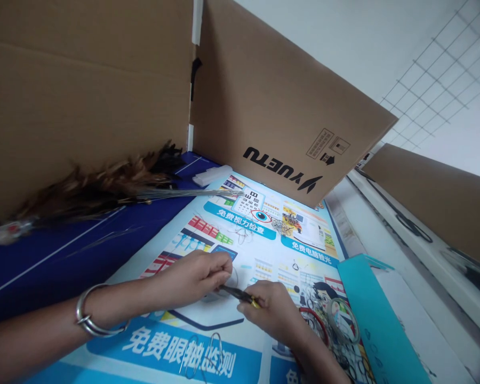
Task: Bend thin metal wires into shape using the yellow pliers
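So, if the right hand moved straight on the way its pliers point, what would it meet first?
Most likely the left hand, just past the tips of the pliers, though depth is unclear.

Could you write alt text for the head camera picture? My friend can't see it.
A person's right hand holds black-and-yellow pliers, their tip close to the closed left hand. Bent wires lie on the printed poster below; cardboard panels stand behind.
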A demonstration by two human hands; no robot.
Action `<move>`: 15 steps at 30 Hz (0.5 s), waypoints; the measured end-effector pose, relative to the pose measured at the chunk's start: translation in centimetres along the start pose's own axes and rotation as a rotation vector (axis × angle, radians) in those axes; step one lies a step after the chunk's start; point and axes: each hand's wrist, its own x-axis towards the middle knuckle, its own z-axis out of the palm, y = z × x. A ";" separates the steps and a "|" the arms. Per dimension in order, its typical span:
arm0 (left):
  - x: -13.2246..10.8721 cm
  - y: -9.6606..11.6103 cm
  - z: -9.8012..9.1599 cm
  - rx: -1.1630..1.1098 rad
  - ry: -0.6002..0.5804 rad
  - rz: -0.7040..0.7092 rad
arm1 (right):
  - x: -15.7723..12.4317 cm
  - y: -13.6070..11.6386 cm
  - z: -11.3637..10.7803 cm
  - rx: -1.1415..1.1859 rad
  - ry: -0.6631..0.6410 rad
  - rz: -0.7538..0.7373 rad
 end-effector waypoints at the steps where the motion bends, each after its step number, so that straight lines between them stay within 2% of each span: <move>1: 0.0 0.0 0.0 -0.018 -0.002 -0.012 | 0.0 0.1 0.1 -0.005 -0.002 -0.002; 6: 0.5 -1.0 0.3 -0.193 0.017 -0.151 | 0.3 0.8 1.5 -0.095 0.052 0.025; 10: 1.0 -2.2 0.6 -0.295 0.036 -0.200 | 0.4 1.3 2.8 -0.174 0.184 0.041; 15: 1.0 -2.7 0.2 -0.190 0.055 -0.159 | 0.5 1.7 3.6 -0.145 0.229 0.052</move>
